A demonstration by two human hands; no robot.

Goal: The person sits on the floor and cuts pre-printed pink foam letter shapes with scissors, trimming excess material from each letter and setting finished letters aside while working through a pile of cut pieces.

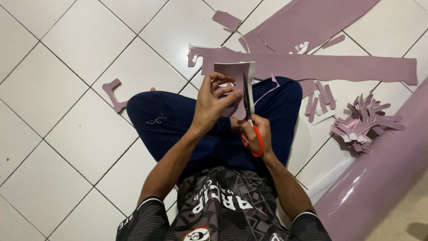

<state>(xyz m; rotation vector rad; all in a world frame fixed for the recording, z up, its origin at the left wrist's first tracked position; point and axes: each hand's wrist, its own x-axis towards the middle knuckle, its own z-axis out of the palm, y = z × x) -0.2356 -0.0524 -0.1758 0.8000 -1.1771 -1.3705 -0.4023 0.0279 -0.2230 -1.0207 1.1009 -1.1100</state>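
The fingers of the right hand point(257, 136) are threaded through the orange handles of the scissors point(250, 117), so most of the handles are hidden; only an orange loop shows at the wrist side. The dark blades are hard to make out against the sheet, and whether they are open cannot be told. The left hand point(213, 101) pinches a small mauve foam piece point(235, 80) by its near edge, thumb in front, fingers curled behind. The piece stands upright above the crossed legs in dark blue trousers, its long axis running away from the body, white backing showing along its right edge. The scissors point the same way, blades up into the piece. It looks thin, matte and flexible. On the white tiled floor point(67, 67) lie long mauve strips point(312, 67), a pile of cut shapes point(363, 125) and a glossy roll point(379, 178), cut off at the frame's edge.
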